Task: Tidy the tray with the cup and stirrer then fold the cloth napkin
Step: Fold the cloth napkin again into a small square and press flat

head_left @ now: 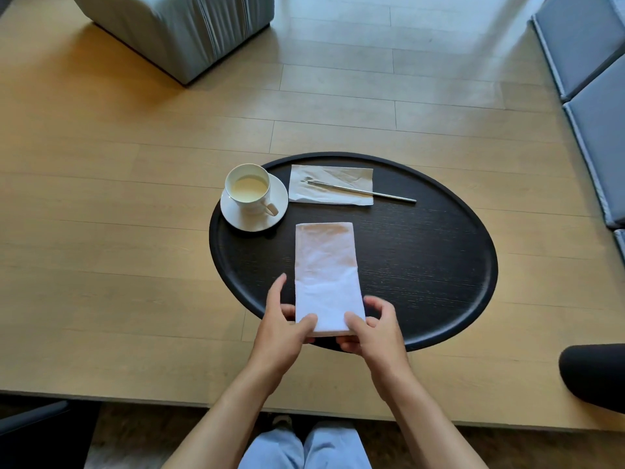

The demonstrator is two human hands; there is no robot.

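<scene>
A white cloth napkin (324,279), folded into a long narrow rectangle, lies on a round black tray (439,265). Its long axis runs from six o'clock to twelve o'clock, the near short end over the tray's six o'clock rim, the far end near the tray's middle.

At ten o'clock on the tray stands a white cup (248,189) of pale liquid on a white saucer (236,218), handle pointing toward four o'clock; the saucer's edge sits just beside the cloth's far left corner. At twelve o'clock lies a paper napkin (329,198), creased, with a thin metal stirrer (365,191) resting across it, its long axis running from ten o'clock to four o'clock and its far tip jutting off the paper onto the tray. The tray rests on a pale wooden bench (118,231).

Both hands hold the cloth's near end. The left hand (282,321) pinches the near left corner, thumb on top. The right hand (373,328) pinches the near right corner likewise.
</scene>
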